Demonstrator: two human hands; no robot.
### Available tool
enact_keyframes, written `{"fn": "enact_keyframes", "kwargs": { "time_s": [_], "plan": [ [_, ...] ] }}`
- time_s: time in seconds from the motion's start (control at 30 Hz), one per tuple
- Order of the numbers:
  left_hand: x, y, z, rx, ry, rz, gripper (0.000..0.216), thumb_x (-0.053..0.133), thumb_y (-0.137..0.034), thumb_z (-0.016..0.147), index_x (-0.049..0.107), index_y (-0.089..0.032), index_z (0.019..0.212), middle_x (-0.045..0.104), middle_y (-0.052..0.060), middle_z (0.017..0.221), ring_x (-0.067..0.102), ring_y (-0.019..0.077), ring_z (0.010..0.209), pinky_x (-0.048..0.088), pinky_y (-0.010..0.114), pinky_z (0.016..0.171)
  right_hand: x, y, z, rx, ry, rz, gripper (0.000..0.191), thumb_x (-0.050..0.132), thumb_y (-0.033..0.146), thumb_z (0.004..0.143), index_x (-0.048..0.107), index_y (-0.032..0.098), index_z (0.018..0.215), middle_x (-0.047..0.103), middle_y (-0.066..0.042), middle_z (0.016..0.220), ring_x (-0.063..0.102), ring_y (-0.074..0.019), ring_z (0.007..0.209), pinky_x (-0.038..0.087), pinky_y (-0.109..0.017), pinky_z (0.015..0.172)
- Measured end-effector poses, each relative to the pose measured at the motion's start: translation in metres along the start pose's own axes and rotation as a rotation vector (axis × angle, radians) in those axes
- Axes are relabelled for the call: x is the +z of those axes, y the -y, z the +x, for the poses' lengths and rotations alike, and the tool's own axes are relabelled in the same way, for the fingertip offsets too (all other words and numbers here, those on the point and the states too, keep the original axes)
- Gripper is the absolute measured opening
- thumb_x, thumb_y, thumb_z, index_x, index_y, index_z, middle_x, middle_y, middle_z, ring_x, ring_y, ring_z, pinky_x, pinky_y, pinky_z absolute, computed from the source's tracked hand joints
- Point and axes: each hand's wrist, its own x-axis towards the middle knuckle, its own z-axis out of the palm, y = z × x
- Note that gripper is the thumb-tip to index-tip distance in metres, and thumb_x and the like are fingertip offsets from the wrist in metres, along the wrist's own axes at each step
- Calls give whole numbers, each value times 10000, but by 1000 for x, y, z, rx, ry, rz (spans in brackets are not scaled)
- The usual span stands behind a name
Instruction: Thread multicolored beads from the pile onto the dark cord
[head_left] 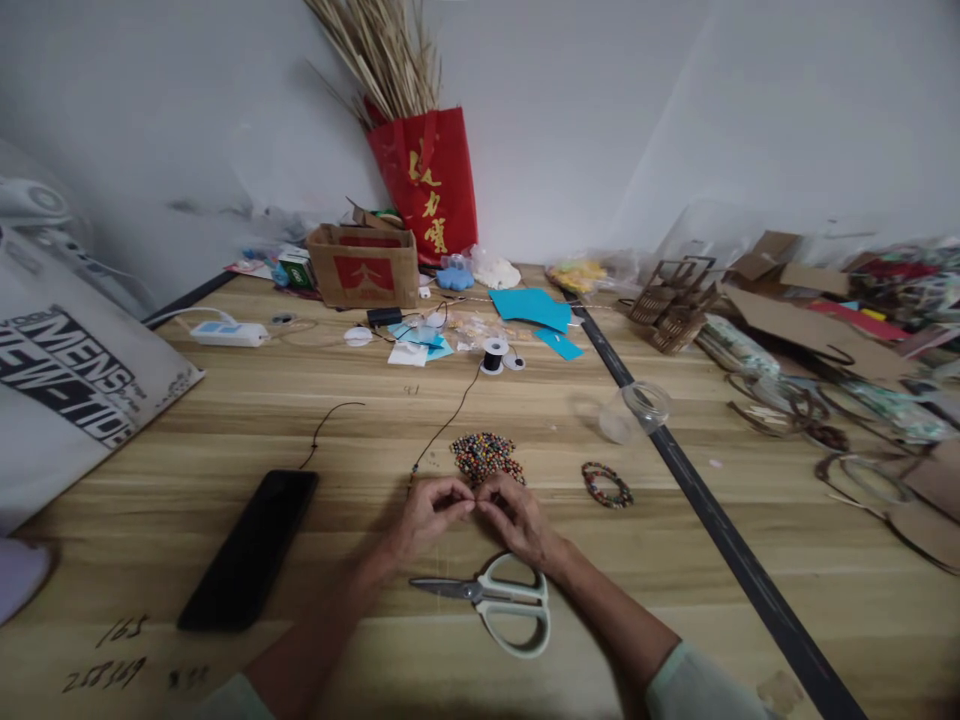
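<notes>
My left hand (433, 508) and my right hand (516, 515) meet with pinched fingertips just in front of a pile of small multicoloured beads (484, 455). A thin black cord (452, 420) runs from a spool (493, 355) down to my left hand, with a few beads threaded on it beside the knuckles. My left fingers grip this cord. Whatever sits in the right pinch is too small to make out. Scissors (487, 592) with pale green handles lie below my hands, blades pointing left. To the right rests a beaded bracelet (607, 485).
A black phone (250, 550) lies at the left, with another cord (319, 428) beyond it. Round clear containers (636, 410) stand near the dark strip (720, 520). Blue sheets (532, 308), a cardboard box (364, 268) and a red bag (431, 180) are at the back; clutter fills the right.
</notes>
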Motion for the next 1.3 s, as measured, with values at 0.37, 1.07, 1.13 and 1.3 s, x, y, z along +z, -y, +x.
{"fn": "enact_keyframes", "kwargs": {
  "time_s": [0.37,1.07,1.13,1.3],
  "plan": [
    [-6,-1,3,-114,-162,-140,182,697,-315,668,616,-153,665,583,-15,576,527,113,564,419,210,568,-4,-7,0,84,-201,-112,128,465,230,929,561,183,858,581,-32,757,537,-151,680,440,-255,617],
    [-5,8,4,-88,-198,-156,228,701,-357,675,603,-152,670,547,-29,548,497,104,540,387,207,533,1,-6,-1,41,60,-531,141,478,208,939,617,190,949,604,-93,867,581,-212,836,483,-310,715],
    [-5,8,5,-87,-194,-152,232,702,-363,676,601,-154,664,548,-28,549,497,105,539,386,207,531,1,-7,0,27,47,-529,151,471,207,943,619,192,971,605,-93,876,577,-212,847,487,-316,727],
    [-5,8,4,-88,-183,-141,227,688,-359,684,603,-148,675,557,-27,560,505,106,548,390,205,543,3,-10,-1,-5,64,-540,191,459,194,949,623,189,1048,602,-102,935,563,-211,865,490,-325,741]
  ]
}}
